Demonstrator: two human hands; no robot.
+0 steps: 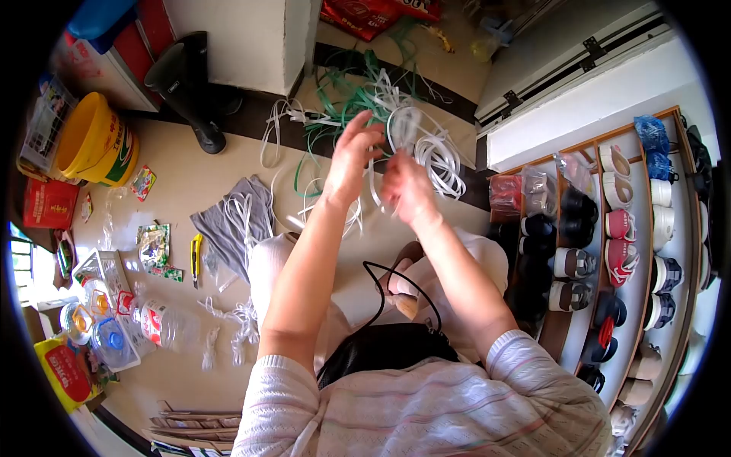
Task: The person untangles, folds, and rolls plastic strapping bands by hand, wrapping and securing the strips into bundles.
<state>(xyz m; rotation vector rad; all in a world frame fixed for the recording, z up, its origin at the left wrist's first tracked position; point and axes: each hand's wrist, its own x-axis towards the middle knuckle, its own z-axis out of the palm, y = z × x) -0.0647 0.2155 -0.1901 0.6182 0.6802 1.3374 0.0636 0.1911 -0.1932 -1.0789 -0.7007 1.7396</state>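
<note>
My left hand (355,158) is raised over the floor, its fingers bent and somewhat apart. Nothing can be made out in its grasp. Close beside it, my right hand (409,186) is smeared by motion, so its fingers cannot be read. A loop of white plastic strapping (391,128) stands just beyond the right hand; whether the hand grips it is unclear. Tangled green strapping (365,95) lies on the floor past both hands. To the right is a coil of white strapping (442,166).
At left are a yellow bucket (97,141), black rubber boots (183,87), plastic bottles (164,324), a yellow utility knife (196,259) and a grey cloth (236,217) with white strapping on it. A shoe rack (595,228) stands at right. A black bag (381,350) rests on my lap.
</note>
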